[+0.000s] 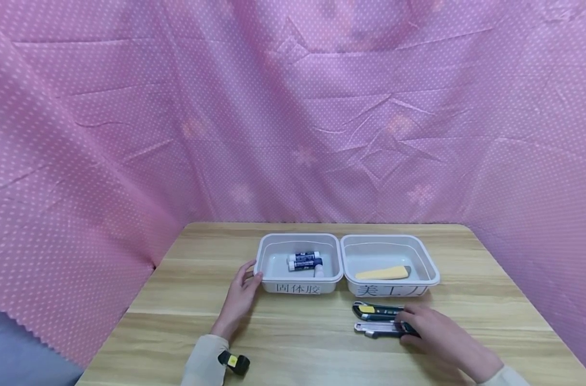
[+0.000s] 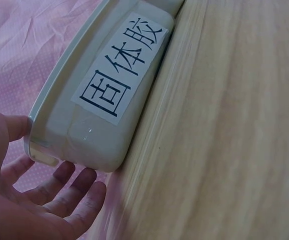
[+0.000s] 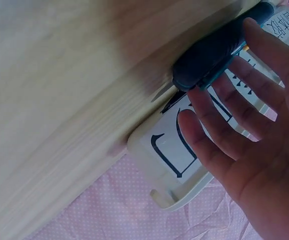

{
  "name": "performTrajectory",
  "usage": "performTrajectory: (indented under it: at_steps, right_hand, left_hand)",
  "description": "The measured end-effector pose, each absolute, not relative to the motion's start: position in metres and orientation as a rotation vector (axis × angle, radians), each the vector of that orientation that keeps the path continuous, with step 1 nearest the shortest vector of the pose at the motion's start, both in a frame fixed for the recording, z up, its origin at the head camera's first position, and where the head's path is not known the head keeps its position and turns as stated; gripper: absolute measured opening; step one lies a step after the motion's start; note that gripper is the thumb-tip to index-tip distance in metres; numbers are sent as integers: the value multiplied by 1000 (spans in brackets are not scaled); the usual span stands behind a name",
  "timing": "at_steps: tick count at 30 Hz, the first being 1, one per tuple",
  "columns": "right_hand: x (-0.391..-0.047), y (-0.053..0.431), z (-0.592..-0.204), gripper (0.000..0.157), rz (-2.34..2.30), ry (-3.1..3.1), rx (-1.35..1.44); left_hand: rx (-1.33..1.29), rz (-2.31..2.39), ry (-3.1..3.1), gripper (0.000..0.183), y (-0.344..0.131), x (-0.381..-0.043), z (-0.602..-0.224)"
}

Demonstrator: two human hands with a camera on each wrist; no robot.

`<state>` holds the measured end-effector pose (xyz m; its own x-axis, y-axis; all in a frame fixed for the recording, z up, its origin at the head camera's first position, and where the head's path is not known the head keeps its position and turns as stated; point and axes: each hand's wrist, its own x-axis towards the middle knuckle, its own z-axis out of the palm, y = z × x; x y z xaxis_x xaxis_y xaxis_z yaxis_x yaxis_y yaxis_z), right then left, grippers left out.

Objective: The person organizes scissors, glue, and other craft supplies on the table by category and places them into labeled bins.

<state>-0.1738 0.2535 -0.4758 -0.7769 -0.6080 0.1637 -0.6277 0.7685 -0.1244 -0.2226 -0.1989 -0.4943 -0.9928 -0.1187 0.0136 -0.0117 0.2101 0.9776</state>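
Note:
My left hand (image 1: 239, 301) is at the left end of the left white plastic box (image 1: 299, 234). In the left wrist view its thumb (image 2: 17, 126) touches the rim, while the other fingers lie loosely spread along the end wall. My right hand (image 1: 435, 331) pinches the handle of the nearer utility knife (image 1: 377, 327), a silver-fronted one with a dark grip, between thumb and fingers. Right behind that lies a black-and-yellow utility knife (image 1: 367, 309), its right end partly hidden by the hand. In the right wrist view the dark handle (image 3: 209, 52) is beside the thumb.
Several blue-and-white glue sticks (image 1: 304, 265) lie in the left box. The right white box (image 1: 389, 236), rim to rim with it, holds a yellow utility knife (image 1: 384, 273). Both have printed front labels. Pink dotted cloth (image 1: 293, 134) hangs behind the wooden table (image 1: 293, 343).

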Motion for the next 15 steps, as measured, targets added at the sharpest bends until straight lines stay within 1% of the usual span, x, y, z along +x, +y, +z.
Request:
performTrajectory:
  at_steps: [7, 15]
  right_hand:
    - [-172, 251, -479, 25, 264, -2849, 988]
    - [-171, 249, -480, 33, 252, -2808, 1017]
  left_hand:
    - [143, -1908, -2383, 57, -198, -222, -495]
    - [135, -1902, -2378, 56, -199, -223, -497]
